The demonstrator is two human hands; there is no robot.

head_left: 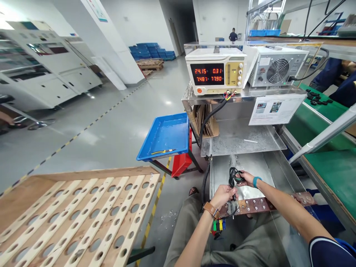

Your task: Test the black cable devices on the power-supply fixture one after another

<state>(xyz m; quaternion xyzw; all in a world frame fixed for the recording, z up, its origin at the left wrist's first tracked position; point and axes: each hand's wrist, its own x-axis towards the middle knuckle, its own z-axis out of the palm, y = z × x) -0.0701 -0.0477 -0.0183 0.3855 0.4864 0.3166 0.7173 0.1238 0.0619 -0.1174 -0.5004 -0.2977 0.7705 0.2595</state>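
My left hand [224,195] is closed in a pinch on the black wire leads [233,202] hanging from a small black coil. My right hand [246,178] grips the black ring-shaped coil [237,175] just above the metal trough [219,174]. A brown bar with holes [261,204] lies across the trough right under my hands. Coloured clips [218,225] hang below the bar near my left wrist.
A power supply with red digits [215,71] and a fan unit [276,66] sit on a steel shelf ahead. A blue tray holding pliers [165,136] stands left of it. A wooden rack with holes [78,215] fills the lower left. A green conveyor [328,163] runs on the right.
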